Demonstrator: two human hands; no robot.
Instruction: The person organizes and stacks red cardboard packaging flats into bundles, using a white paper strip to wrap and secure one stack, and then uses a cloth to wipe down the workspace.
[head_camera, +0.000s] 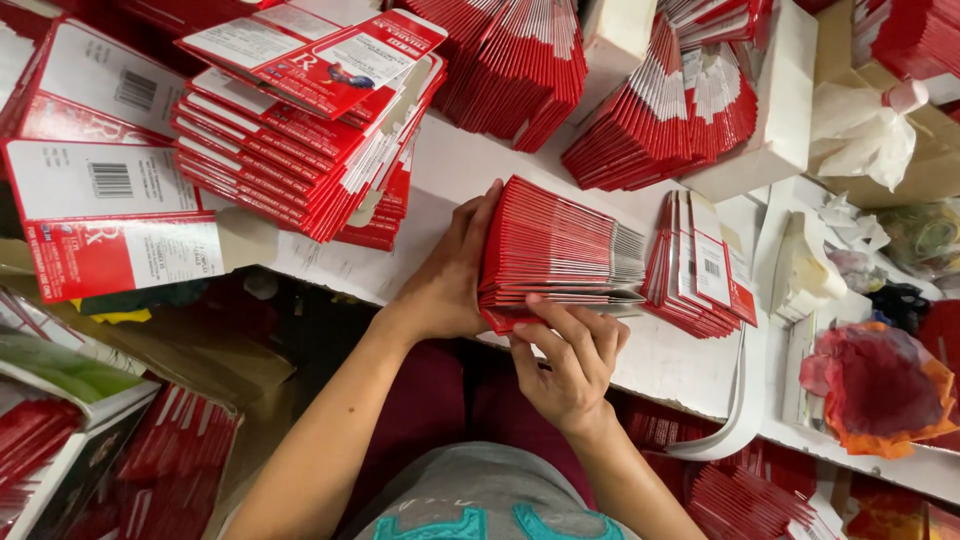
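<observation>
A thick stack of flat red cardboard packets (555, 250) stands on edge near the front of the white table (460, 165). My left hand (448, 270) presses against the stack's left end, fingers flat on the outermost packet. My right hand (570, 355) grips the stack from the near side, thumb and fingers pinching its lower edge. A smaller fanned pile of the same red and white packets (700, 268) lies just right of the stack.
More piles of red packets (300, 130) crowd the table's left and back (660, 110). A white box (770, 110) stands at the back right. Crumpled red and orange bags (880, 385) and white wrapping (860, 130) lie at right. Open cartons of packets (180, 450) sit below the table.
</observation>
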